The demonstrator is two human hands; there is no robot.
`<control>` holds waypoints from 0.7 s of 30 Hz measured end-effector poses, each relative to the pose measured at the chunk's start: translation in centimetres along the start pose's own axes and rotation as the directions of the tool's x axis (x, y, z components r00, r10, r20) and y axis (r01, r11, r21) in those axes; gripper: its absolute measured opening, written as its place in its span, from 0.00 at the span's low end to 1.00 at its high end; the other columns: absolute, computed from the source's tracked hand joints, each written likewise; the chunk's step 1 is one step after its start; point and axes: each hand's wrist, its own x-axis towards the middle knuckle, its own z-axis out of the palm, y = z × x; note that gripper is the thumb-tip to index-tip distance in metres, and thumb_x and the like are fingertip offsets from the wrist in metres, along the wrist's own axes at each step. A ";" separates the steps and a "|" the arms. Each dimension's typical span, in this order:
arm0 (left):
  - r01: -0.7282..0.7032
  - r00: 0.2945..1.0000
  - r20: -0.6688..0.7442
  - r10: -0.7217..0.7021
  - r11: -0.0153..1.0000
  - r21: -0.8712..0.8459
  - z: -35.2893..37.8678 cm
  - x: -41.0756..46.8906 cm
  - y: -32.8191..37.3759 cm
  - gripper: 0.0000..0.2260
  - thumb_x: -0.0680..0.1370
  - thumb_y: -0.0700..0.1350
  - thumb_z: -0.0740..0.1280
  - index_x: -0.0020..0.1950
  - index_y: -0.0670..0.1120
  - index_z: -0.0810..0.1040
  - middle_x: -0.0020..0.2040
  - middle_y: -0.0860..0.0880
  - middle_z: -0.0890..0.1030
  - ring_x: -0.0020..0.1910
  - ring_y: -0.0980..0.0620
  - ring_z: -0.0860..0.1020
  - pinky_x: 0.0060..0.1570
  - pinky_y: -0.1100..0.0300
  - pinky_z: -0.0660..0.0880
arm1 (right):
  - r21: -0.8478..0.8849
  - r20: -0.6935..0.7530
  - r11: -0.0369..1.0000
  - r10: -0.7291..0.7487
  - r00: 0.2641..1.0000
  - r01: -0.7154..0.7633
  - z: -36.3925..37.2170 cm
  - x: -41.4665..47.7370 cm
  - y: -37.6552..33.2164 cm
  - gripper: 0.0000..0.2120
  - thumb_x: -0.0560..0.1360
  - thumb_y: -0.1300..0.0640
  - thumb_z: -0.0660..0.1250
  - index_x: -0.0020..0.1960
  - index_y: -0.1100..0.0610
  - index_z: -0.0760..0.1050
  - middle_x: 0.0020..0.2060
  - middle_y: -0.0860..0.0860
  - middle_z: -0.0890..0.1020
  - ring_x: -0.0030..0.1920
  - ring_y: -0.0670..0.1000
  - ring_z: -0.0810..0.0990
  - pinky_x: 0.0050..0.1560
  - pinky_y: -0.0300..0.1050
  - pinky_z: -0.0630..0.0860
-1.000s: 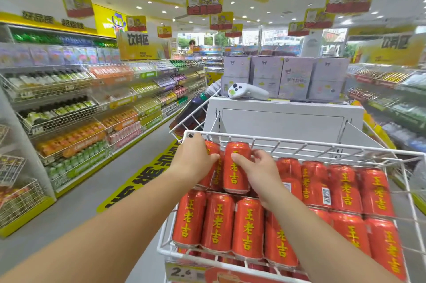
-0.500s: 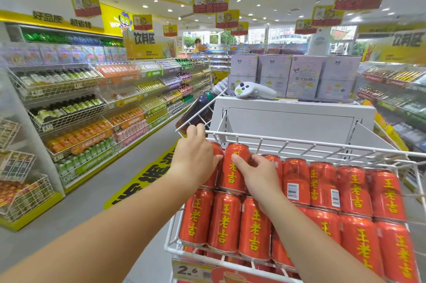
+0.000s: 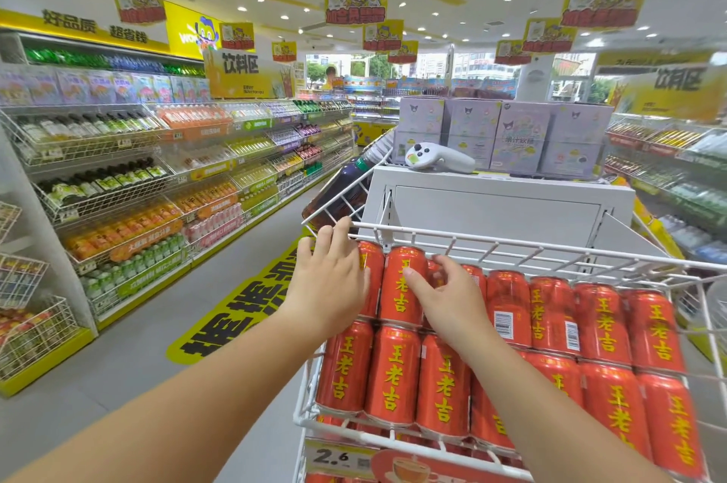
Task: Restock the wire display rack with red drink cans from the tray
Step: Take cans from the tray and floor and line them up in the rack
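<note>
A white wire display rack (image 3: 511, 246) in front of me holds several red drink cans with yellow characters, lying in rows. My left hand (image 3: 328, 276) rests with straight fingers over the can at the rack's back left corner (image 3: 373, 282). My right hand (image 3: 446, 295) touches the second can of the back row (image 3: 401, 286), thumb on its face and fingers reaching behind it. The front row of cans (image 3: 393, 376) lies below my wrists. No tray is in view.
A white cabinet (image 3: 495, 207) rises behind the rack with a white handheld controller (image 3: 432, 160) and purple boxes (image 3: 507, 136) on top. Dark bottles (image 3: 346, 187) lie in a wire basket left of it. Stocked shelves line the aisle (image 3: 137, 345) on the left.
My left hand has opened and slid back along the corner can. My right hand's fingers have loosened on the second can. My view has moved closer to the rack.
</note>
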 end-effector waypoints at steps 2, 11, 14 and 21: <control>-0.038 0.999 0.003 0.038 0.999 -0.024 -0.5 -0.8 -0.4 0.25 0.80 0.58 0.52 0.62 0.43 0.77 0.75 0.39 0.69 0.68 0.39 0.71 0.59 0.44 0.70 | -0.130 -0.008 0.990 -0.053 0.999 0.051 -0.8 -1.1 -0.5 0.38 0.68 0.30 0.63 0.71 0.50 0.70 0.65 0.50 0.75 0.64 0.52 0.75 0.65 0.50 0.72; -0.142 0.969 0.193 0.154 0.987 -0.071 -0.3 -4.5 -3.1 0.36 0.81 0.67 0.45 0.83 0.48 0.47 0.83 0.40 0.46 0.81 0.38 0.50 0.77 0.38 0.53 | -0.746 0.174 0.598 -0.247 0.953 0.291 -2.7 -6.8 -0.3 0.42 0.73 0.28 0.45 0.81 0.48 0.50 0.82 0.52 0.50 0.81 0.54 0.47 0.80 0.56 0.48; -0.173 0.960 0.204 0.190 0.980 -0.097 -0.2 -6.6 -3.0 0.36 0.81 0.67 0.45 0.83 0.48 0.46 0.83 0.41 0.44 0.82 0.38 0.47 0.77 0.36 0.51 | -0.780 0.182 0.556 -0.237 0.954 0.286 -2.8 -9.1 0.6 0.41 0.74 0.29 0.45 0.81 0.49 0.49 0.82 0.53 0.48 0.81 0.54 0.43 0.80 0.57 0.46; -0.182 0.945 0.247 0.216 0.971 -0.154 -1.9 -14.5 -0.3 0.37 0.79 0.67 0.44 0.83 0.48 0.50 0.83 0.39 0.47 0.81 0.36 0.49 0.76 0.35 0.53 | -0.789 0.176 0.537 -0.267 0.948 0.298 -3.5 -17.0 2.7 0.39 0.77 0.31 0.47 0.82 0.50 0.50 0.82 0.54 0.48 0.81 0.55 0.44 0.79 0.55 0.41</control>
